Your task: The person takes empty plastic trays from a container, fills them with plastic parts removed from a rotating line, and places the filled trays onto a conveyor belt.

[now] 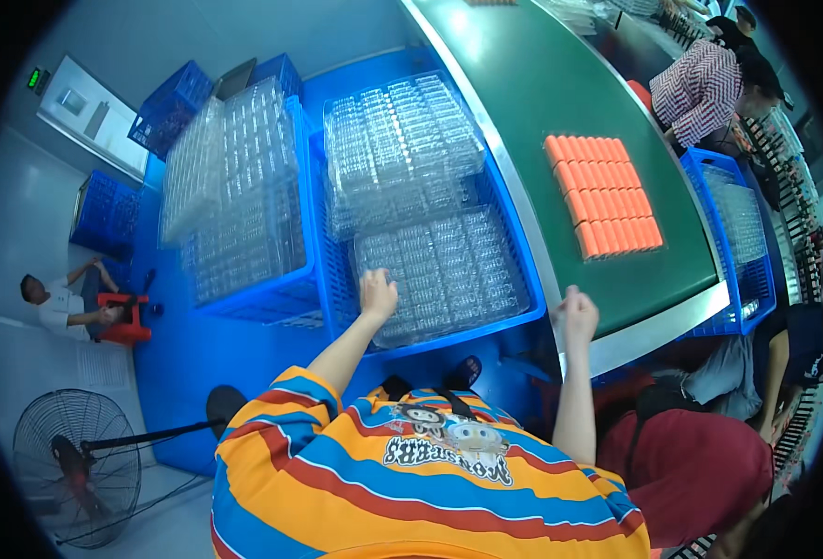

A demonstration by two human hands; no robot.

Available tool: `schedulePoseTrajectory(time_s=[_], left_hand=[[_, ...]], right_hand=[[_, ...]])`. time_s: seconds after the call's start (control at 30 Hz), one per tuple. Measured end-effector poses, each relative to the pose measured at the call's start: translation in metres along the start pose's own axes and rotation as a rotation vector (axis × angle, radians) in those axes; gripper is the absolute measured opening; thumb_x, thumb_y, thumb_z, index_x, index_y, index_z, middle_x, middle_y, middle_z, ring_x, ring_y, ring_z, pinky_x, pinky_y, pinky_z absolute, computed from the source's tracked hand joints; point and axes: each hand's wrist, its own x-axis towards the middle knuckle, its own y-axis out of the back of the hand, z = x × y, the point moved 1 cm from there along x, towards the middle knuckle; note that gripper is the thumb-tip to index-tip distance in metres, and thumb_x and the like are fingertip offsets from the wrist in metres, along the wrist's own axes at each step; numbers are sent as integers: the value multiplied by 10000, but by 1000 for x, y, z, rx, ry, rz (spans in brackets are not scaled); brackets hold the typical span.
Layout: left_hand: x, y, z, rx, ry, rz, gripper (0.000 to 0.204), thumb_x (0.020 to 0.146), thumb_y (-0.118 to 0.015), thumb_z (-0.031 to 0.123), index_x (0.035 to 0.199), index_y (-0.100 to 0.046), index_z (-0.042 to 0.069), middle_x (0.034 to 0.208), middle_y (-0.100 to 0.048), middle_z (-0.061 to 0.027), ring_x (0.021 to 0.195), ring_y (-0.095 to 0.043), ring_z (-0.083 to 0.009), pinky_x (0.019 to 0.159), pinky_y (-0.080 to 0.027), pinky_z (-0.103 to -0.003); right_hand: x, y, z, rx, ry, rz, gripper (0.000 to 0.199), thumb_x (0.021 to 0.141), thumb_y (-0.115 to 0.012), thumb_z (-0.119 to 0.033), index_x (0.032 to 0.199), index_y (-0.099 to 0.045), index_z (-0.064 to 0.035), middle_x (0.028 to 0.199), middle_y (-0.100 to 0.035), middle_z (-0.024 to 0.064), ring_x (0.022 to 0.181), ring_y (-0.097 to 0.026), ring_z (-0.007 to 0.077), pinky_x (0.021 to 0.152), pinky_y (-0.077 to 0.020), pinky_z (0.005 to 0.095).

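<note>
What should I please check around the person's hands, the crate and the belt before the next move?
1. Left hand free of the clear plastic trays: cannot tell; it overlaps their near left corner in this view, but contact is unclear.
2. Right hand empty: cannot tell; its fingers are curled beside the conveyor's metal edge.
3. Trays at hand: ok, stacked in the blue perforated crate.
4. Tray stacks level with each other: not ok; the far one stands higher.
5. Orange cylinders in order: ok, in close rows on the green conveyor belt.
</note>
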Motion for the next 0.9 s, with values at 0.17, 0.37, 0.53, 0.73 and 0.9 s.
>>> schedulePoseTrajectory(time_s=[0.17,0.37,0.53,0.73,0.9], left_hand=[[13,-8,-39,68,291,109,531,794,-589,83,1295,-422,24,1241,-445,-204,1158,-429,-392,1005,-369,-449],[47,13,-49,-17,541,-286,256,839,-552,138,1049,-623,10,1077,-633,-197,1012,-602,-378,853,-487,-481],[56,0,-70,-252,277,-66,164,841,-577,178,868,-591,16,918,-647,-221,848,-639,-376,790,-496,-471],[61,45,-28,-1311,403,-334,198,883,-541,41,1003,-385,54,973,-542,-125,768,-652,-230,617,-556,-315],[41,125,25,-1626,388,-600,540,833,-485,-16,1344,-319,39,1113,-572,-170,834,-641,-229,731,-549,-343]], right_hand=[[-94,-37,40,-90,15,-182,512,984,-472,-332,611,-502,18,524,-486,112,502,-475,176,511,-368,376],[-162,-13,64,-437,16,-246,261,973,-436,-204,1083,-596,-28,932,-656,239,882,-632,422,769,-492,466],[-181,-26,22,-441,-61,-37,197,931,-534,-134,1059,-614,-9,865,-669,202,793,-663,331,711,-512,390],[-209,-144,-117,-386,287,-21,211,859,-648,-147,1025,-646,-17,914,-649,154,828,-627,292,742,-488,379],[-219,-211,-151,-668,579,-45,139,767,-658,-90,897,-625,-55,801,-586,124,789,-562,332,717,-419,426]])
